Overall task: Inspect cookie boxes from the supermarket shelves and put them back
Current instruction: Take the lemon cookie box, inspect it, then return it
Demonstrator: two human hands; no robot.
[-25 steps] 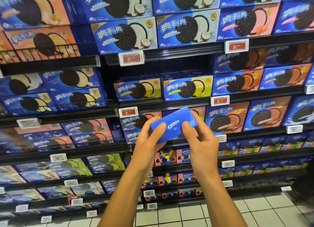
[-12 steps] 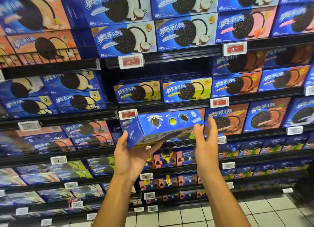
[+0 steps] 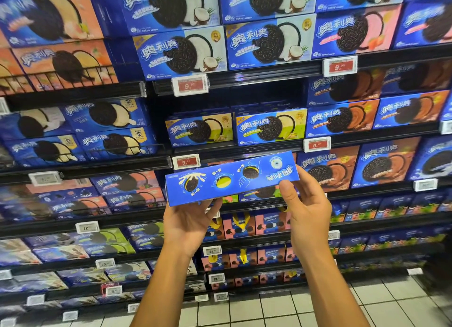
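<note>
Tall black metal supermarket shelving (image 3: 256, 78), rows packed with blue cardboard cookie boxes showing dark sandwich cookies, white price tags clipped along each rail. On the middle row, two blue-and-green cookie boxes (image 3: 270, 127) standing side by side, with dark room above them. Lower down, directly behind the hands, a partly hidden stack of similar green-printed boxes, likely the slot to return to.

Held in front of the shelving: a long, flat blue cardboard cookie box (image 3: 232, 178), narrow printed side turned toward the camera, print upside down. Long axis running left to right, right end tilted slightly higher. Clear of the shelves, not touching any of them.

Left hand (image 3: 189, 225) palm up beneath the left end, fingers cupped under the bottom edge. Right hand (image 3: 307, 205) clasping the right end, thumb pressed on the near face, fingers wrapped behind.

Judged mid-inspection. For the return, box lying crosswise between both hands, each equally near; a push forward, probably after rotating the front face outward.
</note>
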